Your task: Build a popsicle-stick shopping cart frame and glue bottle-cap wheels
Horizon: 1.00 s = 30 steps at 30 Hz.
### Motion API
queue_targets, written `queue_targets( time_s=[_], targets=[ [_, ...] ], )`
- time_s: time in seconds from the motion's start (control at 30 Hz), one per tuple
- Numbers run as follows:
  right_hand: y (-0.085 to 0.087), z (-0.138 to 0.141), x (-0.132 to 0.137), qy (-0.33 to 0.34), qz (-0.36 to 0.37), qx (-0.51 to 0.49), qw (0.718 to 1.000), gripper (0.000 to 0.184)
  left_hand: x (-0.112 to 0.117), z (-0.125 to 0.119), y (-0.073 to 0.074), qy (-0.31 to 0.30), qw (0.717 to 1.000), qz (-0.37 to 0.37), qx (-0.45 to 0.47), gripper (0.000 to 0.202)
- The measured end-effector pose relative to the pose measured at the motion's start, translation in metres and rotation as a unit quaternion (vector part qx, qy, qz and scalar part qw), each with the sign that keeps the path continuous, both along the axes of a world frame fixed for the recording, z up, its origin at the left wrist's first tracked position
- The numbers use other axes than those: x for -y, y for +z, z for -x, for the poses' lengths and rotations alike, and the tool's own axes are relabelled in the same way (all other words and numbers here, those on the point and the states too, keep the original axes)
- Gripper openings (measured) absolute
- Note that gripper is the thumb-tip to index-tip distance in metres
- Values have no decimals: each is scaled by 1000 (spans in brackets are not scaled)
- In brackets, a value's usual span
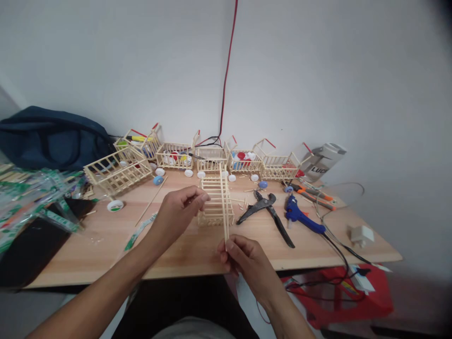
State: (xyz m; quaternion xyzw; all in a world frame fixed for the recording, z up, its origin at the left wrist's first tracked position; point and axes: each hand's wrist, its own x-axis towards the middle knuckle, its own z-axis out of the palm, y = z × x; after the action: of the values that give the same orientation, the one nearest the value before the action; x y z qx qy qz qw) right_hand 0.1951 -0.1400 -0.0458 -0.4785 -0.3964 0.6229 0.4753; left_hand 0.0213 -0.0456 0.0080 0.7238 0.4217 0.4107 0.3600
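Note:
Upright between the fingers of my right hand is a pair of thin wooden chopsticks, pinched near their lower ends. Behind the chopsticks lies a small slatted basket made of wooden sticks, partly covered by them. My left hand hovers at the basket's left side, thumb and forefinger pressed together; whatever they hold, if anything, is too small to make out. Short cut stick pieces are scattered to the right of the basket, beside black-handled pliers.
Several small stick-built carts with bottle-cap wheels line the wall. A blue glue gun, orange-handled pliers and a white plug adapter lie right. Plastic wrappers and a dark blue bag occupy the left. A red stool stands below.

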Motion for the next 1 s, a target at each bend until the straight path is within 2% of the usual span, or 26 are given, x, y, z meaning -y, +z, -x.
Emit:
queue_targets(
  time_s=[0.13,0.27,0.37,0.5,0.6,0.67,0.83,1.0],
  targets=[
    [1,0,-2,-19,25,-36,999,44,5,7,-15,65,991,-110,-47,17],
    [-2,1,-4,-18,42,-45,998,46,5,11,-32,96,944,-311,-52,11],
    [-7,1,-5,-7,41,-35,999,48,5,11,-41,69,908,-412,-28,16],
    [-13,-1,-6,20,36,-11,999,47,10,11,-45,-9,885,-466,-19,27],
    [-18,-2,-4,33,20,18,999,47,17,9,-45,-29,883,-468,-16,31],
    [-18,-3,-3,35,17,27,999,48,24,7,-46,-16,896,-443,-2,33],
    [-15,0,1,33,23,33,999,51,43,3,-53,45,950,-305,50,27],
    [-15,4,1,39,2,62,997,50,57,3,-58,60,980,-182,57,19]
  ],
)
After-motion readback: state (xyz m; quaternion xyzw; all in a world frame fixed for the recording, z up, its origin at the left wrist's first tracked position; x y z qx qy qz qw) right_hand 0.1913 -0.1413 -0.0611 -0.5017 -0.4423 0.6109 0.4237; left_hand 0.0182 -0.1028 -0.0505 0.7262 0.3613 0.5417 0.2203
